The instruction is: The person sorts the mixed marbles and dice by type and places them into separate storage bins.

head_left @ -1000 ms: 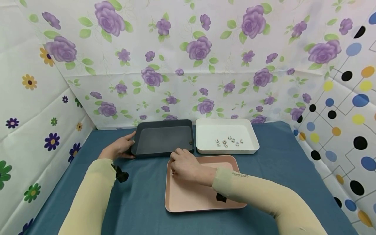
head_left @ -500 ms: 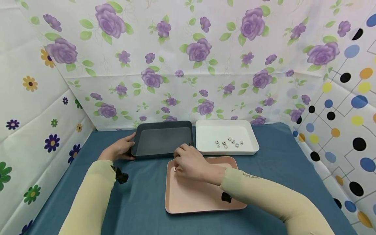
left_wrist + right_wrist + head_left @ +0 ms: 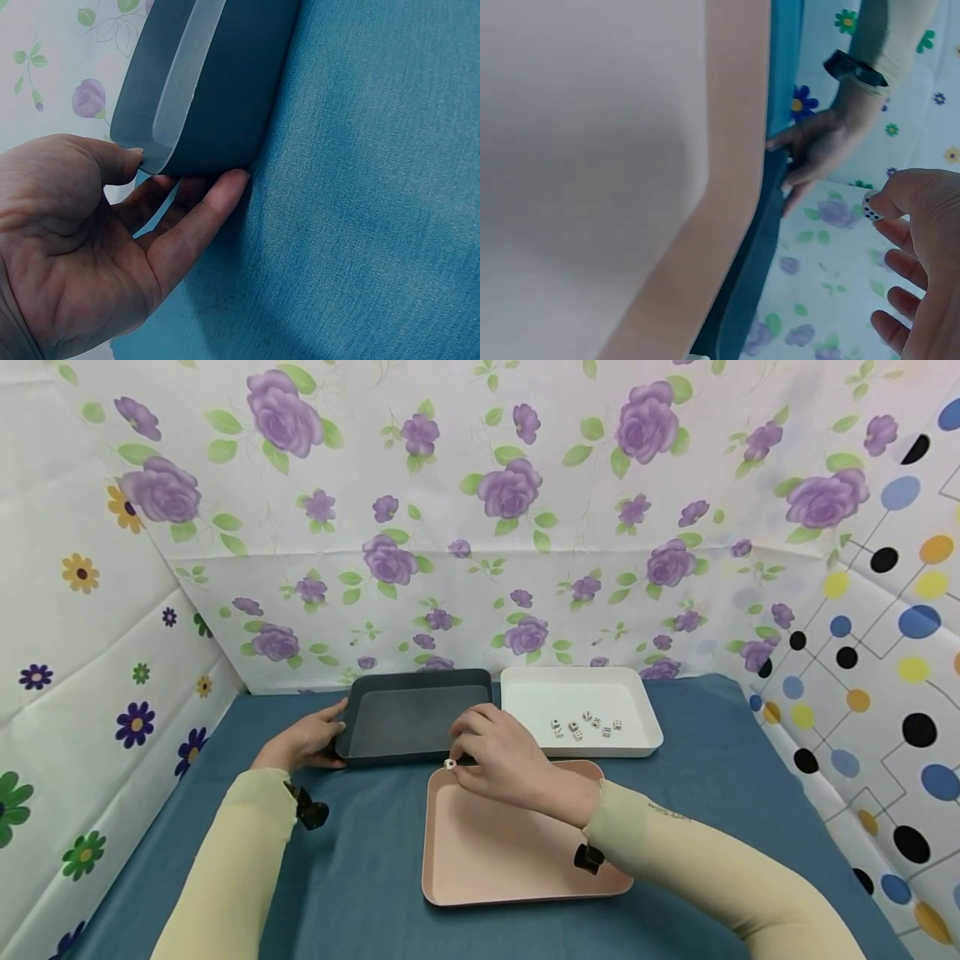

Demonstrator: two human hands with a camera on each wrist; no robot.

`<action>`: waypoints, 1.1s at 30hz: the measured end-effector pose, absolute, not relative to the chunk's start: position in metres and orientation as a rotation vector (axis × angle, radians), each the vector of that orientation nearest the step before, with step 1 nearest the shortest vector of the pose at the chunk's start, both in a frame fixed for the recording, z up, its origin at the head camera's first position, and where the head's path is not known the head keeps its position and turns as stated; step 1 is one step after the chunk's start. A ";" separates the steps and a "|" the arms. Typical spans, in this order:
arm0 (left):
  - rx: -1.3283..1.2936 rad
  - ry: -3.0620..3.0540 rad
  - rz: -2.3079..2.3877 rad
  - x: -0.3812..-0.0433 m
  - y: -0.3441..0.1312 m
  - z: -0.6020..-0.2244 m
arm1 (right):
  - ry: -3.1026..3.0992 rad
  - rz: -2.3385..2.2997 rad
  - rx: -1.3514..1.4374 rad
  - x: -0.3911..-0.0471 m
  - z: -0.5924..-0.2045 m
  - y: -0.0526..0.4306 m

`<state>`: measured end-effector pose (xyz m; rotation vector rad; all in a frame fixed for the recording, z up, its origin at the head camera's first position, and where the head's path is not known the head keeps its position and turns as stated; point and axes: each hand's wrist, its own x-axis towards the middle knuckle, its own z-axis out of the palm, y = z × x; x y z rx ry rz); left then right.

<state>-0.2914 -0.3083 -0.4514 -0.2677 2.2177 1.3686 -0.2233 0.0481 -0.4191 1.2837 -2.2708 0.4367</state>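
Note:
In the head view my right hand pinches a small white die between thumb and index finger, over the far left corner of the pink tray. The die's black dots show in the right wrist view, where the other fingers are spread loosely. My left hand holds the left end of the dark grey tray. Seen from the left wrist, the thumb is on the tray's rim and the fingers press against its outer wall and lower edge. The right hand hides the dark tray's near right corner.
A white tray stands to the right of the dark one, with several dice lying in its front half. All three trays rest on a blue cloth. Flowered and dotted sheets rise behind and at both sides.
My right hand has lifted the die from the pink tray's left part up toward the dark tray. The left hand stays at the dark tray's end.

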 end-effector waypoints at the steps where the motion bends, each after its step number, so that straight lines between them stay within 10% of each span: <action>1: -0.264 2.216 1.367 -0.292 -0.309 -0.452 | -2.257 0.454 1.279 -0.223 -0.417 0.049; 33: -0.256 2.208 1.364 -0.294 -0.312 -0.455 | -1.829 0.799 1.226 -0.230 -0.387 0.106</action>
